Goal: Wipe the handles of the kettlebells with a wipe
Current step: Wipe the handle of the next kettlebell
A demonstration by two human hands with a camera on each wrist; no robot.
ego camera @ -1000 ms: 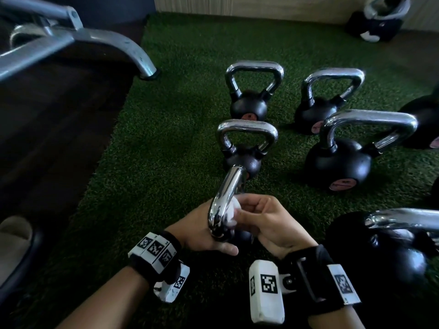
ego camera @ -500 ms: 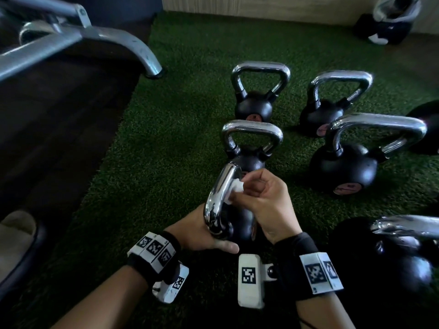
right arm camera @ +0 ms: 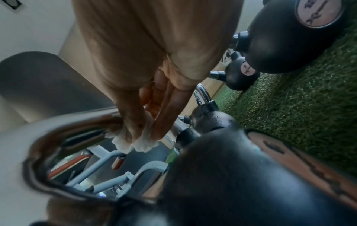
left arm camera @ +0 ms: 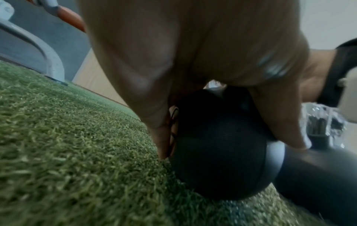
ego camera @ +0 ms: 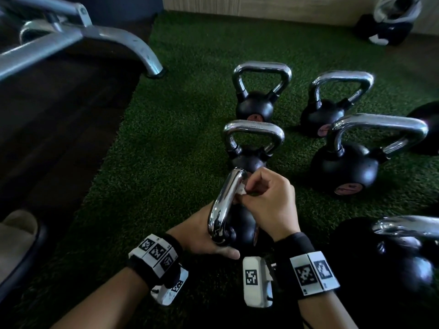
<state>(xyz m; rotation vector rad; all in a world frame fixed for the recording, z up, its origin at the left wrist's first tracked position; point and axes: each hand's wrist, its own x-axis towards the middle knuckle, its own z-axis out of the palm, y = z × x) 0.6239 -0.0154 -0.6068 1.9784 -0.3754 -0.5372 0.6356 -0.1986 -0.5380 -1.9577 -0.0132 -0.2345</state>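
Chrome handle (ego camera: 225, 198) looks slick and stiff, the kettlebell (left arm camera: 218, 145) heavy: left hand (ego camera: 202, 236) cups its ball while right hand (ego camera: 268, 205) pinches the limp wipe (right arm camera: 135, 140) against the bar.

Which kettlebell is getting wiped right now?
The nearest kettlebell, in front of the person: the left hand grips its black ball while the right hand pinches a white wipe against its chrome handle. The others stand untouched on the turf.
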